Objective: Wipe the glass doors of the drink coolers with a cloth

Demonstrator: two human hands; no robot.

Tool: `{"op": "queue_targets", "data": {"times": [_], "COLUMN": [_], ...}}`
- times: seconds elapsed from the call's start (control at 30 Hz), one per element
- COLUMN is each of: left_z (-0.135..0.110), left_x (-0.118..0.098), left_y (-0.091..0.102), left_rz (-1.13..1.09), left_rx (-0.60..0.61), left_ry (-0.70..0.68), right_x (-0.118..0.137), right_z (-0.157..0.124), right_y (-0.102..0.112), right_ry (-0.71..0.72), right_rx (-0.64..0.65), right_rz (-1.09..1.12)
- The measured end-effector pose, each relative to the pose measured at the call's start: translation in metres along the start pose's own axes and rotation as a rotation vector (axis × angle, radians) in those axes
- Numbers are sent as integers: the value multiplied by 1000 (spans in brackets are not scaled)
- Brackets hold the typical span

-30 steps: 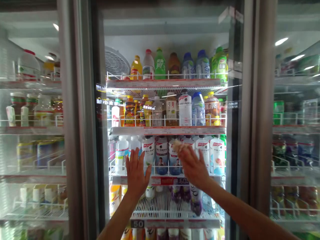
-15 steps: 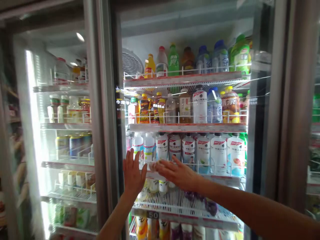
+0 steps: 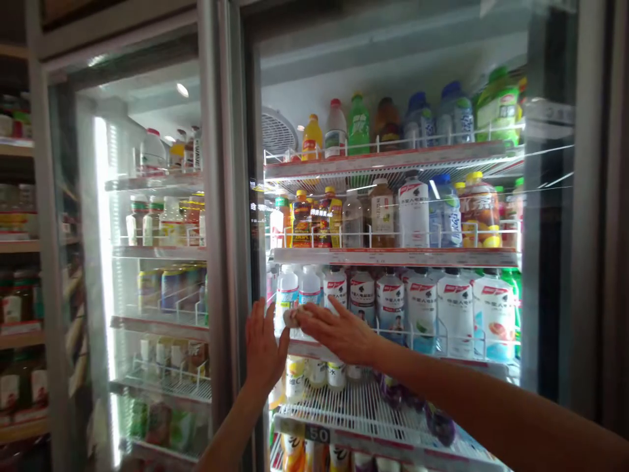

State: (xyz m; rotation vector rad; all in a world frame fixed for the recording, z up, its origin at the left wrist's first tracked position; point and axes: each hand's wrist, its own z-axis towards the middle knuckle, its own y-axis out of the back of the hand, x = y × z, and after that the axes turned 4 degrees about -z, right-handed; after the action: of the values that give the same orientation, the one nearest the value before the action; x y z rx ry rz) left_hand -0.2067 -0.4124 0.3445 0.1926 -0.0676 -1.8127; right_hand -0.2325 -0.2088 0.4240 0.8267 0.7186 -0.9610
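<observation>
"Two bare hands are raised before a tall clear-glass cooler door (image 3: pixel 427 69), are they?"

"Yes. The left hand (image 3: pixel 264 351) stands upright near the door's left edge, just beside a grey metal frame post (image 3: pixel 228 216). It is flat and released, fingers pointing up, thumb out to the right, nothing in it."

"And the right hand (image 3: pixel 339 334)?"

"It comes across from the right, fingers stretched toward the left hand, grasping a small pale wad (image 3: pixel 291 318) at its fingertips. Whether the wad is cloth or paper is too blurred to tell."

"Where does the wad sit?"

"Just beside the left thumb, at the height of the middle shelf. Both hands look set against the glass, though firm contact cannot be told."

"What shows through the door around them?"

"Behind the fingertips, clear plastic bottles with white caps and blue-and-yellow labels (image 3: pixel 287 295). To their right runs a row of white-labelled plastic bottles with black caps (image 3: pixel 417 311)."

"And lower down?"

"Beneath the right forearm, a dark purple bottle (image 3: pixel 441 425) lies on a white wire shelf (image 3: pixel 354 403). On that shelf's front edge sits a black price tag reading 50 (image 3: pixel 317 434)."
</observation>
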Motion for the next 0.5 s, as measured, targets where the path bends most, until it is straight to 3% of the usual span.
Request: {"op": "queue_targets", "data": {"times": [0.13,0.2,0.27,0.4,0.43,0.5], "left_z": [3,1,-2,-7,-7,-4], "left_x": [8,10,13,21,22,22], "left_y": [2,3,5,13,16,19], "left_rz": [-9,-15,-27,-106,-131,-167], "left_rx": [-9,-9,-9,-34,-41,-47], "left_ry": [17,26,29,50,53,48], "right_x": [-46,-51,-30,20,19,3], "right_z": [39,55,56,45,47,61], "right_y": [5,3,-4,-18,-18,-16], "right_ry": [-291,-335,-253,54,84,10], "right_rx": [-41,-42,-20,12,12,3], "right_rz": [-44,-33,-8,61,63,42]}}
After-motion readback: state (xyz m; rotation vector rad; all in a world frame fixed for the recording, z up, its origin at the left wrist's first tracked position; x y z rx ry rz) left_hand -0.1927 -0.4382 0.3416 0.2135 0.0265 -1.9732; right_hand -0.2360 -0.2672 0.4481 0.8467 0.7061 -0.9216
